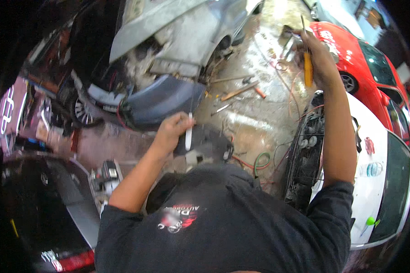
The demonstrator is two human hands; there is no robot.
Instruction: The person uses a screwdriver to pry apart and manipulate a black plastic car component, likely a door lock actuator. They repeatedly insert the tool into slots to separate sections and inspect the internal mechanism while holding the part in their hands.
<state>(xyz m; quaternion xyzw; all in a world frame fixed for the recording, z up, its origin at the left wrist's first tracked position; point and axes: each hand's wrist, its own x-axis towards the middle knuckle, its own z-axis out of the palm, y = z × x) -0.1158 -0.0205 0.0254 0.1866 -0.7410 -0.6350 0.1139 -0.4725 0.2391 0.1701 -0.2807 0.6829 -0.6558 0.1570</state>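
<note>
Nearest the lens is the person's own dark shirt [223,223] with a red and white print on the chest, filling the lower middle of the view. From it the left forearm rises to the left hand [171,132], which is clenched around a slim white stick-shaped tool [188,133], held upright just above the shirt. Beside that hand, a little further from the shirt, lies a dark car part [209,144] over the wet concrete floor [255,120]. A green hose [261,161] coils on the floor just right of the shirt's shoulder. Right of the shirt stands a white car [373,177] with its dark open front end [305,159] facing the person. The right arm stretches far up from the shirt; the right hand [318,57] is closed on an orange-handled screwdriver [308,63], its shaft pointing up. Beyond that hand sits a red car [355,54]. Far from the shirt, top centre, is a stripped grey car body [177,41] with loose tools [239,88] scattered on the floor below it
</note>
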